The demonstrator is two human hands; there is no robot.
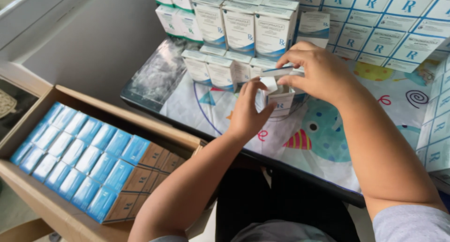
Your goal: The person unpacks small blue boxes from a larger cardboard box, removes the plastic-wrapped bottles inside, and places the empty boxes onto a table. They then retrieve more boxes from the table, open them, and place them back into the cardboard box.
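Observation:
My left hand (248, 111) and my right hand (318, 72) both hold one small white-and-blue carton (281, 102) just above the table. The left fingers grip its left side. The right fingers pinch its open top flap (277, 72). Directly behind it stands a row of matching small cartons (220, 71) upright on the table (187, 99), and taller cartons (239, 24) are stacked behind those.
A cardboard box (56, 207) at lower left holds several rows of blue-topped cartons (75, 153). Flat white cartons (379, 26) cover the table's far right and right edge. The tabletop has a colourful cartoon print under clear plastic; its near edge runs diagonally.

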